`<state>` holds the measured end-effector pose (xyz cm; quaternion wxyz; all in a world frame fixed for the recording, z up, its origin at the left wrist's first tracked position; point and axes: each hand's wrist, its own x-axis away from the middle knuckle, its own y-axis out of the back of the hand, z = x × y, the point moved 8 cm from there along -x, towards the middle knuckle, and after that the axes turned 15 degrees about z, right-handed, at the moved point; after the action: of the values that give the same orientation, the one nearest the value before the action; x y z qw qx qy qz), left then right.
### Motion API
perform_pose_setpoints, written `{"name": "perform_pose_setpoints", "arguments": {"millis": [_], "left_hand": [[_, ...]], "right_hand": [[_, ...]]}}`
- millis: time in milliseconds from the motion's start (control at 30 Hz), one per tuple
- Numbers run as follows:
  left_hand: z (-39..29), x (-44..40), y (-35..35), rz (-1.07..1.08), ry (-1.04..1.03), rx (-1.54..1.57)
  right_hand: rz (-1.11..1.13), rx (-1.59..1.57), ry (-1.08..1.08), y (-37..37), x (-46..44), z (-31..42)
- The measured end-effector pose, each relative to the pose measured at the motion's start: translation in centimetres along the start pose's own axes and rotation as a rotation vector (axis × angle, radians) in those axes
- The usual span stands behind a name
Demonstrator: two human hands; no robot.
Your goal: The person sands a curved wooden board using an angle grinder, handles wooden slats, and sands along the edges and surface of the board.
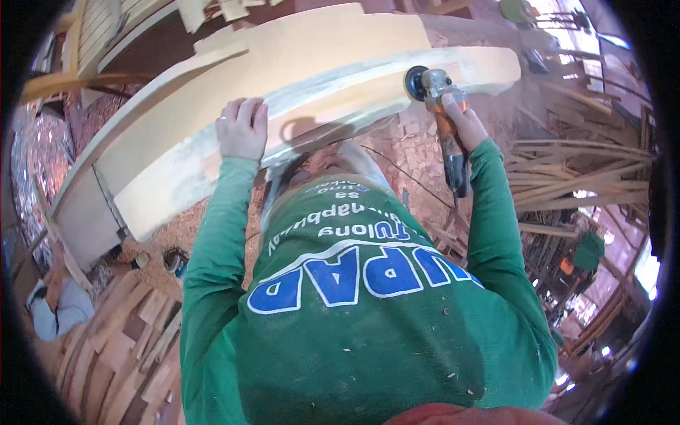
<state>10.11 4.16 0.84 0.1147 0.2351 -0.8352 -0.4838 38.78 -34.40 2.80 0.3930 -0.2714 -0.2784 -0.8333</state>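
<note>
My right hand (464, 124) is wrapped round an orange and black angle grinder (450, 142). The grinder's round black disc (416, 83) is at the face of a long curved wooden piece (354, 88), near its right end; whether it touches cannot be made out. White and grey patches run along the wood. Farther left, my left hand (242, 129) rests on the same piece with its fingers bent over the surface, and a ring shows on one finger. A dark cord (457, 202) hangs from the grinder's rear end.
Stacked wooden strips (574, 177) lie at the right. Cut planks (120, 347) cover the lower left floor, near another person (64, 308) partly seen at the left edge. Wood chips (191, 237) and offcuts (418, 152) lie below the curved piece.
</note>
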Motion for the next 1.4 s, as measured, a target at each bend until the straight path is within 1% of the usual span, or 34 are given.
{"name": "perform_pose_setpoints", "arguments": {"millis": [67,133,233,267,300,400,433,500,533,567,667,700,800,833,900,933,1000,1033,1100,1133,1200,1300,1400], "left_hand": [[1.2,1.3,1.0,-0.004,0.013,0.004],[2.7,2.9,2.0,0.009,0.043,-0.043],[7.2,6.2,3.6,0.011,0.116,-0.062],[8.0,7.2,4.4,0.001,0.110,-0.061],[9.1,8.4,5.2,-0.009,0.106,-0.061],[10.7,10.3,7.0,-0.032,0.087,0.022],[11.3,10.4,7.3,-0.029,0.076,0.052],[12.0,10.4,7.3,-0.004,0.057,0.118],[12.6,10.5,7.5,-0.027,0.084,0.161],[13.2,10.7,7.6,-0.051,0.109,0.203],[14.5,11.8,9.2,-0.127,0.203,0.283],[15.0,12.2,9.8,-0.150,0.236,0.304],[16.0,14.0,11.0,-0.205,0.301,0.332],[16.5,14.5,11.3,-0.225,0.311,0.329],[17.3,15.4,11.4,-0.203,0.333,0.319],[17.4,15.8,11.7,-0.234,0.332,0.328],[17.1,15.9,12.1,-0.279,0.324,0.339],[16.8,15.8,12.2,-0.294,0.318,0.340],[15.8,14.8,11.5,-0.248,0.307,0.292],[14.8,14.1,10.8,-0.227,0.256,0.235],[12.5,12.3,9.2,-0.163,0.144,0.119],[8.0,9.6,7.6,-0.077,-0.001,0.009],[5.0,7.3,5.7,0.031,-0.078,-0.011]], "right_hand": [[0.059,0.040,0.006,-3.7,0.2,0.4],[0.081,0.082,0.008,-8.3,1.4,2.9],[0.143,0.127,-0.073,-13.0,1.5,3.6],[0.155,0.140,-0.106,-14.1,1.6,3.6],[0.214,0.097,-0.098,-15.8,1.5,3.8],[0.349,0.078,-0.019,-21.2,2.9,7.5],[0.355,0.087,0.004,-22.9,2.8,7.8],[0.422,0.149,0.003,-25.8,3.0,8.9],[0.455,0.181,0.004,-27.2,3.1,9.4],[0.449,0.272,0.119,-28.5,2.3,9.3],[0.565,0.420,0.094,-33.4,3.6,12.8],[0.556,0.500,0.120,-35.0,2.9,13.1],[0.656,0.556,0.181,-38.6,4.2,15.9],[0.656,0.605,0.168,-39.9,3.1,14.7],[0.672,0.573,0.268,-42.0,3.0,15.4],[0.669,0.575,0.278,-42.3,4.0,16.7],[0.675,0.646,0.212,-42.2,3.4,15.9],[0.693,0.587,0.234,-41.8,3.3,15.7],[0.676,0.607,0.152,-39.6,4.1,16.4],[0.670,0.618,0.103,-38.2,4.5,16.2],[0.564,0.548,0.193,-35.3,4.2,14.7],[0.450,0.403,0.173,-30.6,2.9,10.5],[0.370,0.257,0.134,-26.4,3.5,9.3]]}}
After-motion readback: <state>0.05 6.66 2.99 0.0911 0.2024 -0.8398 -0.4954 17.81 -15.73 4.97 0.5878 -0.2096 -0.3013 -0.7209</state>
